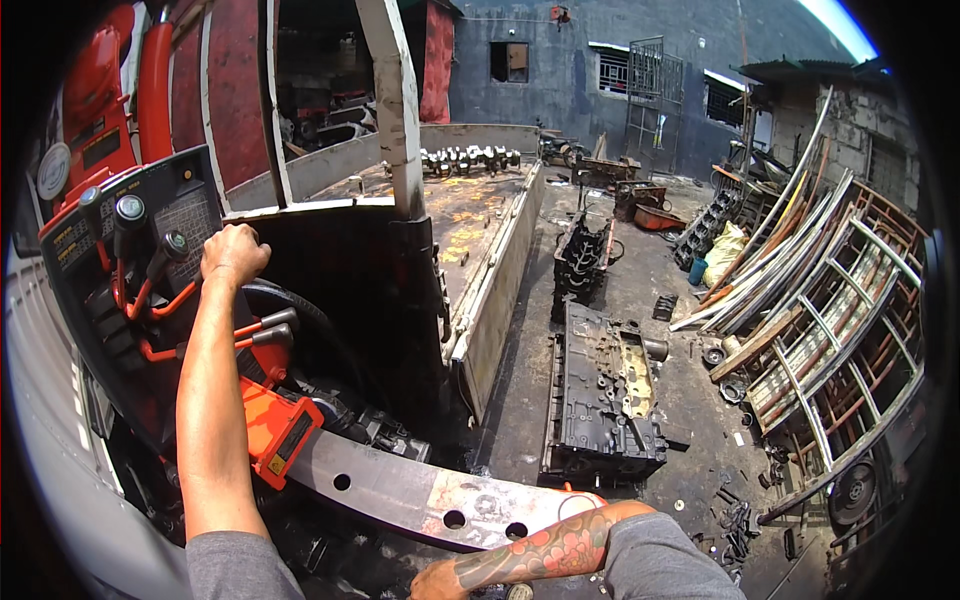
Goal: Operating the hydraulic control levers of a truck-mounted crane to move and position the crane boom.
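My left hand is closed over the top of a control lever, its knob hidden under my fingers. An orange lever rod runs up behind my wrist. Left of it stand more levers with black knobs, in front of a dark control panel with printed charts. Below my forearm, two orange levers with black grips point right. Low at the picture's bottom edge, my right hand hangs beside a grey steel beam with round holes; its fingers are out of sight.
A truck bed carries crankshafts at its far end. On the ground to the right lie a large engine block, another block and scattered metal parts. Pipes and a metal frame lean at the far right.
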Demonstrator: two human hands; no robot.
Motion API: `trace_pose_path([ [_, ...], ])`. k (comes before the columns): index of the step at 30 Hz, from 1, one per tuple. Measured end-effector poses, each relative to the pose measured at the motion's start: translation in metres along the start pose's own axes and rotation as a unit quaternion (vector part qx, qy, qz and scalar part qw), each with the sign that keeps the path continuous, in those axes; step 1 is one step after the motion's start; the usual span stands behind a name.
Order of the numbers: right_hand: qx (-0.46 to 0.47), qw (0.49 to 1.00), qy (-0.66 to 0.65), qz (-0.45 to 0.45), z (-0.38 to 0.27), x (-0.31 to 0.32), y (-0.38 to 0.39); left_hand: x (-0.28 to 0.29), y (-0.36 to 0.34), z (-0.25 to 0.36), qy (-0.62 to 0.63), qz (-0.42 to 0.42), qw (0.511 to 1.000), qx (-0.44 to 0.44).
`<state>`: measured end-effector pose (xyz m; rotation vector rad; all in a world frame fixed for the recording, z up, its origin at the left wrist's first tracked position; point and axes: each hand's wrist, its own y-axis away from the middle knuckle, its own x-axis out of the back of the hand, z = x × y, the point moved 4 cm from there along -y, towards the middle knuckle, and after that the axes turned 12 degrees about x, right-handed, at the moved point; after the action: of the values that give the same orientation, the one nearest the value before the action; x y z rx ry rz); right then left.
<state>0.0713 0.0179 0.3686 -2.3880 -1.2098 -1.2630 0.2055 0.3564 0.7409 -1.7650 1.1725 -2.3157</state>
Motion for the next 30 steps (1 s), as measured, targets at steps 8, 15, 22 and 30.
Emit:
trace_pose_path([
  [8,0.002,1.000,0.005,0.008,0.000,-0.003,-0.001,0.001,0.001,0.001,-0.002,-0.004,1.000,0.001],
  [15,-0.009,1.000,0.013,0.004,0.014,-0.015,-0.002,-0.001,-0.001,0.000,-0.007,-0.008,1.000,0.004],
  [22,0.487,0.862,0.114,0.081,0.047,-0.067,-0.033,0.000,-0.001,0.001,0.002,-0.002,1.000,-0.003],
  [30,0.064,0.998,0.001,0.030,0.020,-0.029,-0.002,-0.001,0.000,0.000,-0.005,-0.004,1.000,0.007],
])
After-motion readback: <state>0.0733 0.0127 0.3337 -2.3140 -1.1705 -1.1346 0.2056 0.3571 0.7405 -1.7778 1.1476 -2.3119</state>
